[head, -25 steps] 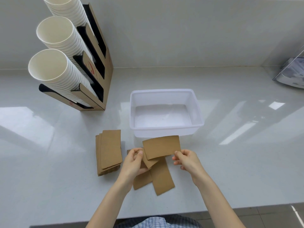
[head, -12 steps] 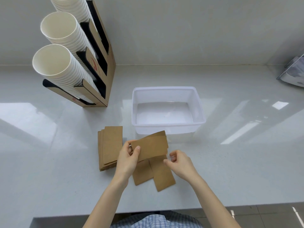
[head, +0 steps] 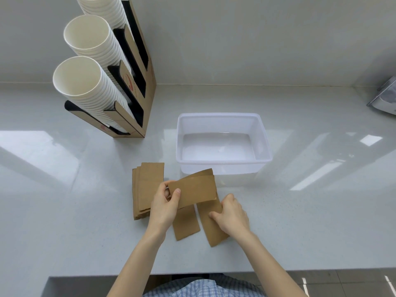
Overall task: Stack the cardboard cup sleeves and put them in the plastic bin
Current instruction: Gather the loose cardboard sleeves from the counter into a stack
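My left hand pinches two brown cardboard sleeves by their left end and holds them just above the counter, in front of the bin. My right hand rests on a loose sleeve lying flat on the counter, fingers curled on its upper edge. Another loose sleeve lies just left of it, partly under the held ones. A stack of sleeves lies to the left of my left hand. The translucent white plastic bin stands behind, with nothing inside.
A cardboard dispenser with rows of white paper cups stands at the back left. A grey object sits at the far right edge. The counter's front edge runs close below my forearms.
My right hand let go of the raised sleeve and dropped onto the loose sleeve on the counter. My left hand kept the held sleeves and shifted them slightly left.
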Motion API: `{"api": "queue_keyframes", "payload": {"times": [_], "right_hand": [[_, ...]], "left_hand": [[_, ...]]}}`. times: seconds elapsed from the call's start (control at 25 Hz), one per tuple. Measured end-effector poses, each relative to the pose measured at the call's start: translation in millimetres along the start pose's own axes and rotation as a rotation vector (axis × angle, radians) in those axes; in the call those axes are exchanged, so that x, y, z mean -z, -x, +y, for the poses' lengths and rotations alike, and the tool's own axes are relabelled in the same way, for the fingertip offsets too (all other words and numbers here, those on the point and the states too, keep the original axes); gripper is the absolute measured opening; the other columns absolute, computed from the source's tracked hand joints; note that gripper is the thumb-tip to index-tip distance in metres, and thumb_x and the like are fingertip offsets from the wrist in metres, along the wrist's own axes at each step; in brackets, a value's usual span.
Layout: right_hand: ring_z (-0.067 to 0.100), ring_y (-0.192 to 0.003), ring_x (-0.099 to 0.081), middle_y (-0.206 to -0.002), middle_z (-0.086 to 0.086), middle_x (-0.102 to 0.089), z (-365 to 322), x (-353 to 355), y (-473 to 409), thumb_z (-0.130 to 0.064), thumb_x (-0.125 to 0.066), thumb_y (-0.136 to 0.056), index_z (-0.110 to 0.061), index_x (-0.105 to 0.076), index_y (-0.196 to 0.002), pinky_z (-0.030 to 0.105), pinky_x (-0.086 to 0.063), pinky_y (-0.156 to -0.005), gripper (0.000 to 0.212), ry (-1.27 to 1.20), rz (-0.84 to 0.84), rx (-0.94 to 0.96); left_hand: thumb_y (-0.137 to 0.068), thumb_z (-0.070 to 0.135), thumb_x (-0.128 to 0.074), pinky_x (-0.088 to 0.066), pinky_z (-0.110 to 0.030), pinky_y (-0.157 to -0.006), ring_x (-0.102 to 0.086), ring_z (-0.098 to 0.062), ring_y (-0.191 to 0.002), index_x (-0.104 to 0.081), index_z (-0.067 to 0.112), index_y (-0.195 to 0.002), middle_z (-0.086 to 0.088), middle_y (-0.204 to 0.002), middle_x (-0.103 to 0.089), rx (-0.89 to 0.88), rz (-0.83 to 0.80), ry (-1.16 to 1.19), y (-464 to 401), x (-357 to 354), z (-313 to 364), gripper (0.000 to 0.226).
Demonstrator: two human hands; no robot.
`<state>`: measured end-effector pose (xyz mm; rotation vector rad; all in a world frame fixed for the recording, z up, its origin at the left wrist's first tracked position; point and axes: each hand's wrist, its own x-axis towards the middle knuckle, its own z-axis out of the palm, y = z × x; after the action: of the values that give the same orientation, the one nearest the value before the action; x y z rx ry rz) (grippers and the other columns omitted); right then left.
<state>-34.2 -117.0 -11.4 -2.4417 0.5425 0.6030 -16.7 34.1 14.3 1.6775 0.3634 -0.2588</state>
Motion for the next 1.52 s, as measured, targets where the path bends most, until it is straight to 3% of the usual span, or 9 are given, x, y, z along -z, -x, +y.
{"api": "queue_keyframes", "payload": {"times": [0.08,0.16,0.4,0.6,0.8,0.88,1.16,1.4,1.52], "right_hand": [[0.025,-0.092,-0.053,-0.1,0.006,-0.053,4.5,6.2,-1.5,-0.026,-0.061,-0.082,-0.011,-0.039,-0.103,0.036,-0.045,-0.079,0.033,-0.191,-0.048,-0.021],[0.026,-0.099,-0.056,-0.105,0.006,-0.056,12.8,13.1,-3.1,-0.02,-0.059,-0.084,-0.012,-0.042,-0.111,0.037,-0.046,-0.084,0.033,-0.381,-0.055,-0.022],[0.023,-0.091,-0.057,-0.119,0.017,-0.06,40.1,40.8,-2.8,-0.008,-0.051,-0.087,-0.012,-0.047,-0.109,0.04,-0.05,-0.083,0.022,-0.801,0.067,-0.084],[0.027,-0.104,-0.058,-0.122,0.014,-0.051,39.9,49.1,-0.3,-0.001,-0.058,-0.084,-0.022,-0.011,-0.144,0.035,-0.049,-0.081,0.079,-1.195,0.03,-0.051],[0.019,-0.096,-0.06,-0.116,0.011,-0.055,18.2,38.8,2.3,-0.005,-0.059,-0.084,-0.012,-0.036,-0.128,0.021,-0.056,-0.062,0.051,-1.179,0.113,-0.011],[0.019,-0.093,-0.06,-0.113,0.009,-0.056,12.0,33.8,2.8,-0.009,-0.06,-0.084,-0.009,-0.038,-0.125,0.025,-0.054,-0.067,0.046,-1.14,0.176,-0.042],[0.019,-0.091,-0.053,-0.115,0.006,-0.052,0.7,24.3,8.3,-0.038,-0.062,-0.08,-0.009,-0.047,-0.112,0.031,-0.044,-0.079,0.046,-0.682,0.193,-0.048],[0.016,-0.094,-0.051,-0.112,0.003,-0.051,-3.4,21.6,9.8,-0.041,-0.054,-0.085,-0.011,-0.05,-0.11,0.026,-0.038,-0.08,0.039,-0.634,0.118,0.027],[0.016,-0.097,-0.054,-0.095,-0.005,-0.057,-5.4,18.7,9.1,-0.038,-0.041,-0.092,-0.016,-0.052,-0.1,0.025,-0.036,-0.081,0.025,-0.72,0.087,0.047]], "left_hand": [[-0.091,0.015,-0.046,-0.047,-0.029,-0.085,-0.057,-0.014,-0.097,-0.049,0.021,-0.105,0.0,-0.104,-0.06,-0.005,-0.006,0.002,0.9,-1.1,2.1,0.016],[-0.091,0.014,-0.045,-0.044,-0.026,-0.083,-0.056,-0.012,-0.094,-0.049,0.021,-0.105,0.001,-0.102,-0.059,-0.005,-0.01,0.001,1.8,-1.5,3.3,0.016],[-0.091,0.016,-0.044,-0.044,-0.03,-0.09,-0.053,-0.019,-0.112,-0.048,0.02,-0.105,-0.005,-0.115,-0.059,0.025,-0.022,-0.033,-1.1,-1.9,-1.4,0.015],[-0.091,0.014,-0.044,-0.041,-0.027,-0.086,-0.055,-0.019,-0.11,-0.048,0.019,-0.103,-0.005,-0.114,-0.06,0.039,-0.053,-0.042,1.0,-6.8,-3.9,0.014],[-0.092,0.015,-0.044,-0.053,-0.022,-0.071,-0.058,-0.009,-0.091,-0.048,0.017,-0.106,0.002,-0.103,-0.061,0.081,-0.126,0.048,7.4,-12.5,-0.1,0.015],[-0.092,0.014,-0.044,-0.056,-0.017,-0.058,-0.058,-0.008,-0.09,-0.047,0.013,-0.109,0.003,-0.101,-0.06,0.093,-0.156,0.117,8.7,-12.9,0.5,0.018],[-0.089,0.012,-0.049,-0.058,-0.023,-0.056,-0.059,-0.015,-0.092,-0.047,0.013,-0.112,-0.002,-0.105,-0.058,0.072,-0.164,0.218,8.0,-12.3,2.8,0.024],[-0.089,0.01,-0.049,-0.057,-0.021,-0.053,-0.059,-0.012,-0.088,-0.05,0.024,-0.101,0.0,-0.1,-0.059,-0.011,-0.122,0.151,8.4,-4.2,5.2,0.019],[-0.089,0.01,-0.048,-0.055,-0.018,-0.05,-0.06,-0.011,-0.085,-0.051,0.027,-0.101,0.001,-0.097,-0.059,-0.046,-0.06,0.143,7.6,6.7,8.0,0.021]]}}
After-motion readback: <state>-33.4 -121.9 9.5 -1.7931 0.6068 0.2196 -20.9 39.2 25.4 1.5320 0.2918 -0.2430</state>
